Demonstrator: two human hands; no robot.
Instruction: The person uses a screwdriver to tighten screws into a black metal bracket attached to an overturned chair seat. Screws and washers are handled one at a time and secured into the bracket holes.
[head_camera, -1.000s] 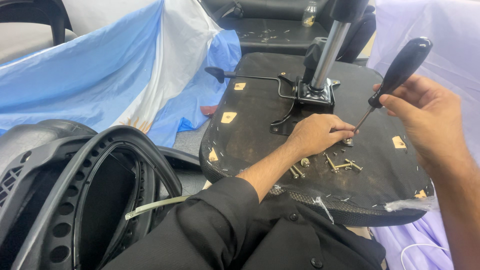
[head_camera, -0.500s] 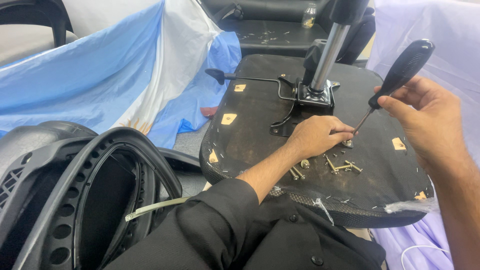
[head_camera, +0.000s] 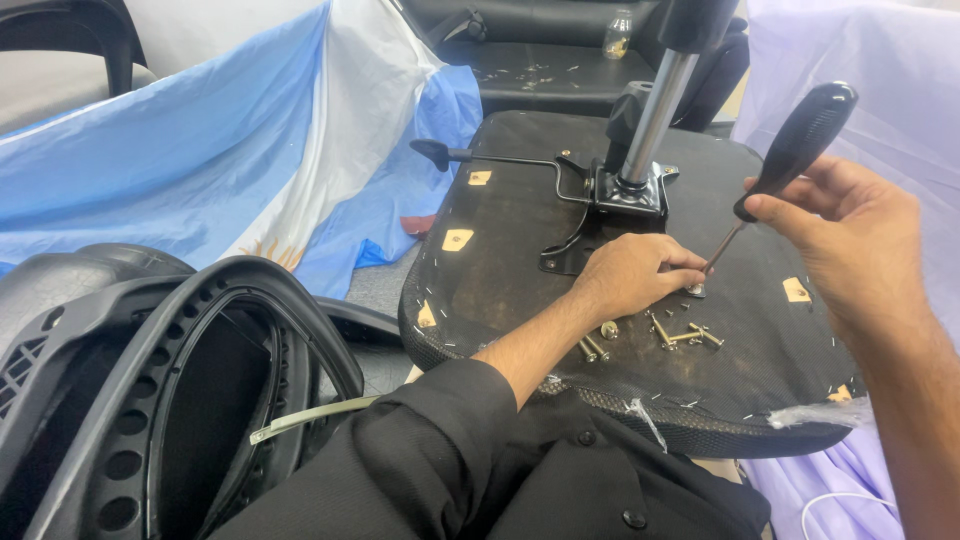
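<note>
Where the hands meet: on the dark underside of an upturned chair seat (head_camera: 520, 250), just right of its metal mechanism plate (head_camera: 630, 190).
Right hand: the right hand (head_camera: 850, 235) is closed around the black handle of a screwdriver (head_camera: 795, 145), which tilts down to the left; its thin shaft ends at a small screw (head_camera: 694, 290) on the seat.
Left hand: the left hand (head_camera: 630, 275) lies palm down on the seat, fingers curled, with the fingertips (head_camera: 690, 268) pinched at the screw right by the screwdriver tip; how firmly it grips the screw cannot be told.
Loose hardware: several brass-coloured bolts (head_camera: 680, 333) lie on the seat just below the left hand, near the front edge.
Mechanism: a shiny gas-lift column (head_camera: 655, 110) rises from the plate, and a black lever (head_camera: 470, 157) sticks out to the left.
Seat surface: small yellow stickers (head_camera: 457, 239) dot the panel.
Nearby: a black perforated chair back (head_camera: 150, 400) lies at lower left, and a blue and white cloth (head_camera: 200, 150) is spread behind it.
Sleeve: the left forearm comes out of a black sleeve (head_camera: 450, 440).
</note>
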